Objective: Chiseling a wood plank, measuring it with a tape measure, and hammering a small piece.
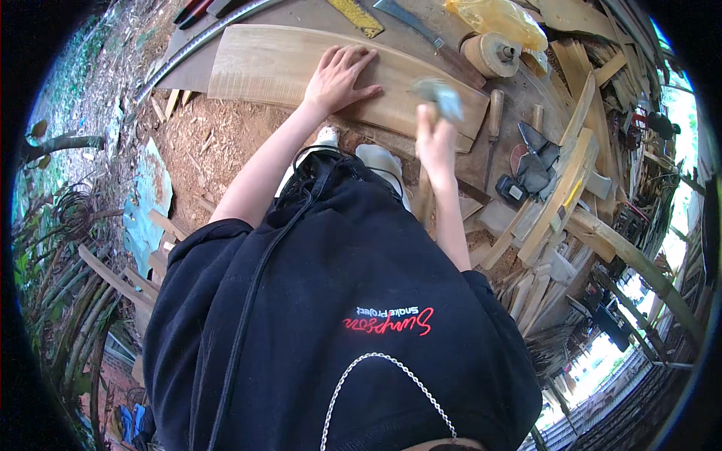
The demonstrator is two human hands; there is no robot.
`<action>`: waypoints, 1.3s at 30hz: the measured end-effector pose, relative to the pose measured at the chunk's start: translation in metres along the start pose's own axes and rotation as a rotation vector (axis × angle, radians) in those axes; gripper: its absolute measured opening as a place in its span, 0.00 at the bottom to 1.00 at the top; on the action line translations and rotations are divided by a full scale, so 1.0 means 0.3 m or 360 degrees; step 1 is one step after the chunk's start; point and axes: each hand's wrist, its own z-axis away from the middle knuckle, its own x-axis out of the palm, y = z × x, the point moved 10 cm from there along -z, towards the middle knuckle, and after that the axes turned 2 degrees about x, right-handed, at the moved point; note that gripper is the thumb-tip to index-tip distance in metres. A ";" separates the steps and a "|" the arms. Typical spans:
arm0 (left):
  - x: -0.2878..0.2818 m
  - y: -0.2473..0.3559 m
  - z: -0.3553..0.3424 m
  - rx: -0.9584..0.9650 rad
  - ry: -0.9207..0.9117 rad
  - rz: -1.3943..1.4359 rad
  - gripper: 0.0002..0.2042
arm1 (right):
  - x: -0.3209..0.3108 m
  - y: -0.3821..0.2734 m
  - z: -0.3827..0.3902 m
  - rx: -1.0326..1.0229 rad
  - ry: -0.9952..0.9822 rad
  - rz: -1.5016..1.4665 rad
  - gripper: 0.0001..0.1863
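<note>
A long, pale wooden board [259,68] with visible grain lies flat across the workbench in front of me. My left hand [342,81] rests palm down on the board's near half, fingers spread and thumb apart. Over the board's right part, my right hand [436,146] is closed around a tool [445,99] with a pale grey-green head. Motion smears this tool, so its exact kind is unclear. Whether its head touches the wood cannot be made out.
Right of the board lie a wood-handled chisel [494,116], a black tape measure [511,190] and stacked offcuts [564,195]. Beyond it are a round wooden block [481,54], a yellow plastic bag [500,21], a long metal blade [410,21] and a yellow strip [357,16]. Shavings [218,143] cover the ground.
</note>
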 end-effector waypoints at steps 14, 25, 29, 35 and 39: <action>0.038 -0.019 0.013 -0.0013 -0.0057 0.0070 0.33 | 0.007 -0.082 0.027 -0.0140 -0.0081 0.0152 0.17; 0.032 -0.024 0.004 -0.0030 -0.0053 0.0028 0.33 | -0.076 -0.135 0.026 -0.0409 0.0258 -0.0070 0.16; 0.029 -0.018 -0.001 -0.0018 -0.0068 0.0059 0.34 | -0.057 -0.097 0.042 -0.0484 0.0389 -0.0215 0.15; 0.037 -0.017 -0.001 -0.0012 -0.0106 0.0156 0.34 | -0.076 -0.132 0.023 -0.0463 0.0309 -0.0055 0.15; 0.020 -0.009 -0.004 0.0014 -0.0062 0.0075 0.33 | -0.084 0.003 0.041 -0.0184 0.0251 -0.0392 0.14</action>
